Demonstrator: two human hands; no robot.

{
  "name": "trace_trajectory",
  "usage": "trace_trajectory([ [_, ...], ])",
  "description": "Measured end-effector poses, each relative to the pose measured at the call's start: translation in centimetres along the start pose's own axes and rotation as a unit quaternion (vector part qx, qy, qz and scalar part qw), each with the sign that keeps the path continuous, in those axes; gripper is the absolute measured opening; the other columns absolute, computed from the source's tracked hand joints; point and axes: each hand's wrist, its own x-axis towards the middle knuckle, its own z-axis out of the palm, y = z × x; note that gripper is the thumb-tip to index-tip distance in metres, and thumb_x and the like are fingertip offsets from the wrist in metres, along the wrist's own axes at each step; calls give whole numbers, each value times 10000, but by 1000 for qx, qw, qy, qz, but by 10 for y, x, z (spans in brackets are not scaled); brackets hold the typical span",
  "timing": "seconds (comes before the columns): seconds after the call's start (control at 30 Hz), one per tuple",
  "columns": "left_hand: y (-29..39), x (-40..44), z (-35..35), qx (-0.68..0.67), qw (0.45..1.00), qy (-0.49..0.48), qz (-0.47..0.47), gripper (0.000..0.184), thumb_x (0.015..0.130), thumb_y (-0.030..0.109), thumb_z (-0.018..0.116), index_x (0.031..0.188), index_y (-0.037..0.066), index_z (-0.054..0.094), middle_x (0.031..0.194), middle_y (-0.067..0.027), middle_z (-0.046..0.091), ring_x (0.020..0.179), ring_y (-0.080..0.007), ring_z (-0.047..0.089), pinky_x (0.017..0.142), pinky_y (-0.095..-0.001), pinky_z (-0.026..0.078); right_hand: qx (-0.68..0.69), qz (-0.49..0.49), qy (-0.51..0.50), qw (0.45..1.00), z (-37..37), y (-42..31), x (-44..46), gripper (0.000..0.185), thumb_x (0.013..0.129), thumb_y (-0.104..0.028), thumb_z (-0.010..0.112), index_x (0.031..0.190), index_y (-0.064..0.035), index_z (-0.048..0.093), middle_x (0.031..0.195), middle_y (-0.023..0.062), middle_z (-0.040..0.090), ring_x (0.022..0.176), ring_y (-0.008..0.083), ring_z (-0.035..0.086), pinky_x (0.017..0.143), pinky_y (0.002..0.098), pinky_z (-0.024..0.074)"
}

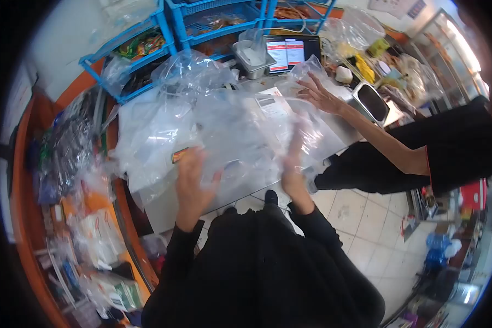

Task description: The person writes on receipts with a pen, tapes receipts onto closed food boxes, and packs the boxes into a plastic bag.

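Observation:
Clear plastic bags (218, 126) lie heaped over the table (161, 210) in front of me. My left hand (192, 183) is raised at the near left of the heap, its fingers apart and blurred, beside a small orange and green item (179, 155). On the other side my right hand (294, 164) is over the plastic; motion smears its fingers, so whether it holds anything is unclear. A white printed sheet (273, 106) lies among the bags, partly under plastic.
At the right, a co-worker's hand (320, 95) reaches over clear plastic. Blue racks (218, 28), a metal container (253, 61) and a lit screen (291, 53) stand at the back. Another metal container (370, 102) is beside the co-worker's arm. Tiled floor (361, 224) shows below.

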Motion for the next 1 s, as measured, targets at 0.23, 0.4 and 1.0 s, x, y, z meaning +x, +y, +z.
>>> trace_trajectory([
  [0.23, -9, -41, -2, -172, 889, 244, -347, 252, 663, -15, 508, 912, -3, 472, 949, -152, 462, 894, -284, 442, 800, -355, 342, -43, 69, -598, 798, -63, -5, 49, 354, 768, -221, 500, 1063, -27, 465, 969, 174, 531, 852, 234, 540, 764, 287, 390],
  [0.4, 20, -66, -18, 292, 946, 41, -137, 172, 662, 44, 563, 821, 11, 506, 843, -135, 490, 818, -297, 440, 735, -376, 336, -370, -48, -242, 895, -29, 78, 86, 686, 631, -474, 581, 1155, -82, 376, 1157, 245, 334, 1007, 372, 374, 777, 495, 320],
  [1.0, 17, -24, -52, -512, 801, 114, -290, 228, 759, 258, 508, 657, 76, 418, 850, -73, 436, 444, -93, 383, 452, -201, 303, -586, 29, -155, 795, -168, 67, 80, 800, 464, -421, 670, 1180, -196, 394, 1244, 183, 238, 1051, 386, 325, 803, 496, 299],
])
